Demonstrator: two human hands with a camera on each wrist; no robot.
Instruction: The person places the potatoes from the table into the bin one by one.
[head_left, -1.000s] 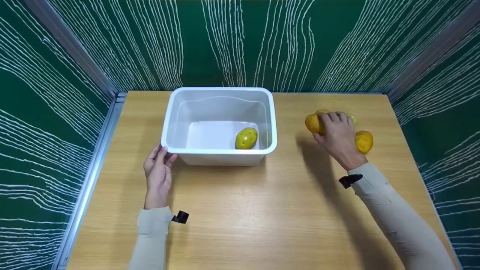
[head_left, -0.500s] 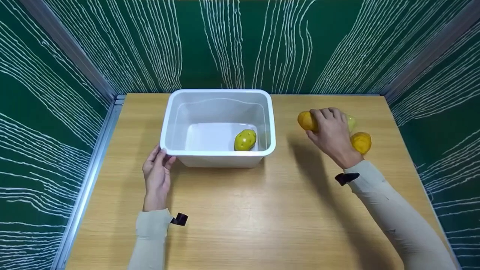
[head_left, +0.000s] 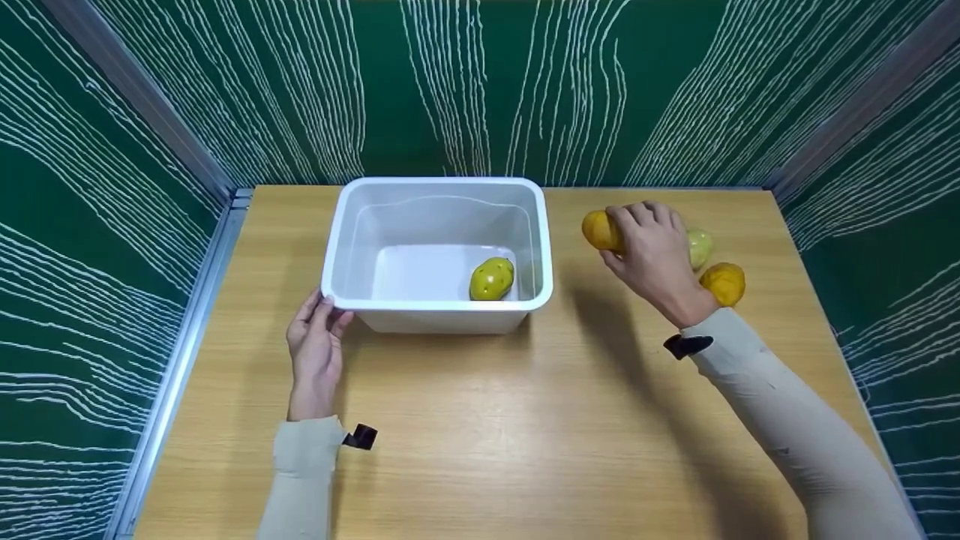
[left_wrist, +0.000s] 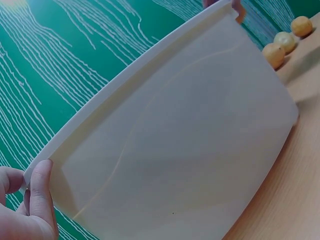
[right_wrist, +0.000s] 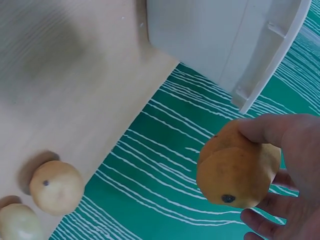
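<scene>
My right hand holds a lumpy orange-yellow fruit above the table, right of a white plastic bin. In the right wrist view, the fruit shows a crease and a dark stem spot, with thumb and fingers around it. My left hand pinches the bin's rim at its near left corner; the left wrist view shows the thumb against the outer wall. A yellow-green fruit with dark spots lies inside the bin, near its right end.
A pale green fruit and an orange fruit sit on the table beside my right wrist. Another orange fruit shows in the left wrist view. Green walls with white wavy lines enclose the wooden table.
My right hand has moved left and slightly away from me with the orange-yellow fruit, uncovering more of the pale green fruit. The left hand and bin have stayed put.
</scene>
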